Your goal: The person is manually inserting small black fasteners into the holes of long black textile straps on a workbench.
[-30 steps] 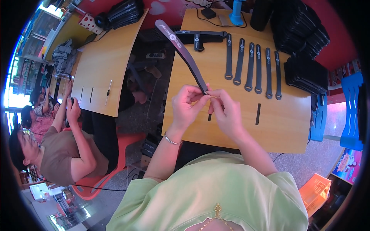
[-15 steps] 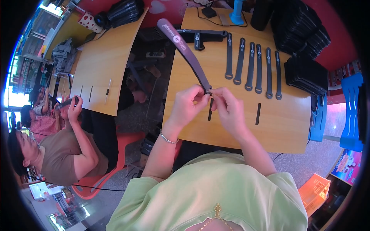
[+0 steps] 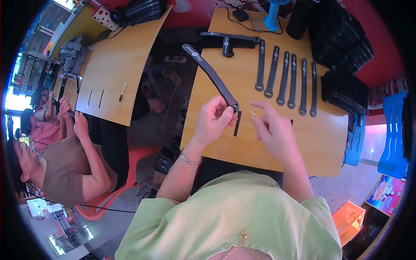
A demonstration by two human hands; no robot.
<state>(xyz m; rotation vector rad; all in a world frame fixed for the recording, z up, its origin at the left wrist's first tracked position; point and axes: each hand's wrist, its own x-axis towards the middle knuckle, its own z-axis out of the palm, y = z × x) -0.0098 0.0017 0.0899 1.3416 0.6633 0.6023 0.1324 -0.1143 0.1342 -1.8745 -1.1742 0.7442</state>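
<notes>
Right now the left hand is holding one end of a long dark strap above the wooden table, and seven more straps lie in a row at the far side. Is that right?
Not quite. The head view shows six straps in the row, not seven. The rest stands: the left hand holds one end of a long dark strap above the wooden table.

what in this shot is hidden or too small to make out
- Head view: the near end of the dark strap is covered by the left hand.
- Head view: the thin pale sliver at the right hand is too small to identify.
- Head view: the black stacks are too dark to separate into single items.
- Head view: the fan is cut off by the top edge.
</notes>
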